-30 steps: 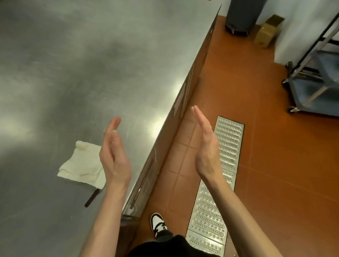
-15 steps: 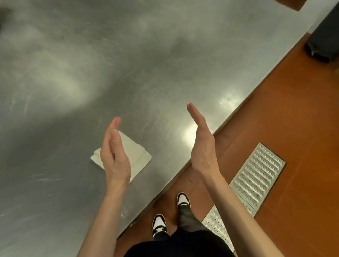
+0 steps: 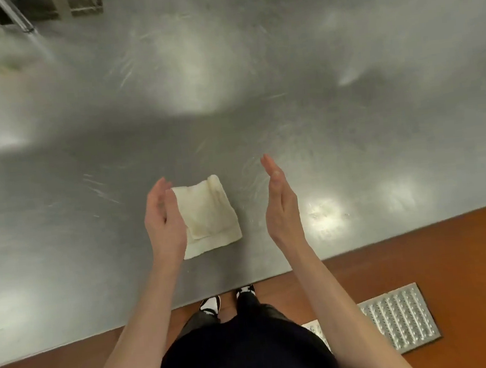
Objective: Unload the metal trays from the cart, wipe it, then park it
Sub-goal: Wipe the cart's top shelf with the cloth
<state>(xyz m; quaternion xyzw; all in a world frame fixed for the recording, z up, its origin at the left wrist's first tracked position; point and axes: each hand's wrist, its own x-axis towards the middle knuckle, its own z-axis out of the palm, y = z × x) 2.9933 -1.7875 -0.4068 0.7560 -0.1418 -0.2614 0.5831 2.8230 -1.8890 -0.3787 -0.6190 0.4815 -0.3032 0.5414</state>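
Both hands, left and right, are flat and empty above the table; the left covers the cloth's edge.

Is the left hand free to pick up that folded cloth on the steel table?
Probably yes. The left hand is open and holds nothing, raised right beside the cloth, which lies flat on the table with nothing on it.

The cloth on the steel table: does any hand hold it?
No. The left hand and right hand are open above the cloth; neither grips it.
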